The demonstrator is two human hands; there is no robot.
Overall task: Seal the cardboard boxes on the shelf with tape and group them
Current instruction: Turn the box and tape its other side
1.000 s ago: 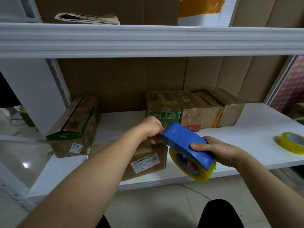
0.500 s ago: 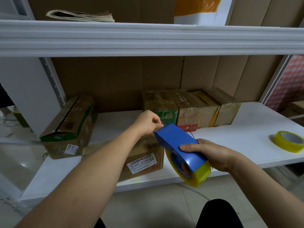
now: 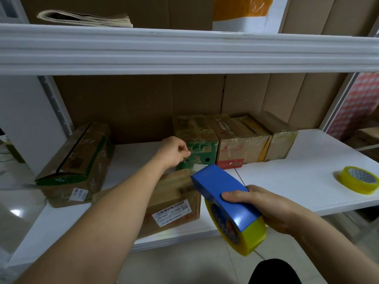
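Note:
My right hand (image 3: 264, 208) grips a blue tape dispenser (image 3: 223, 193) loaded with a yellow roll, held in front of the shelf's edge. My left hand (image 3: 174, 151) pinches the free end of the clear tape (image 3: 198, 167), which stretches from the dispenser's nose up to my fingers. Under my left forearm a small brown box with a barcode label (image 3: 174, 203) stands near the front edge. To the left lies a larger box with green print (image 3: 75, 167), its top seam open. A row of taped boxes (image 3: 235, 140) lines the back wall.
A spare yellow tape roll (image 3: 357, 179) lies on the white shelf board (image 3: 297, 173) at the right. The upper shelf (image 3: 184, 48) hangs low overhead, carrying folded paper (image 3: 86, 18). Cardboard sheets form the back wall.
My left hand has moved up and away from the dispenser, drawing out a short length of tape. The dispenser in my right hand has dropped slightly lower.

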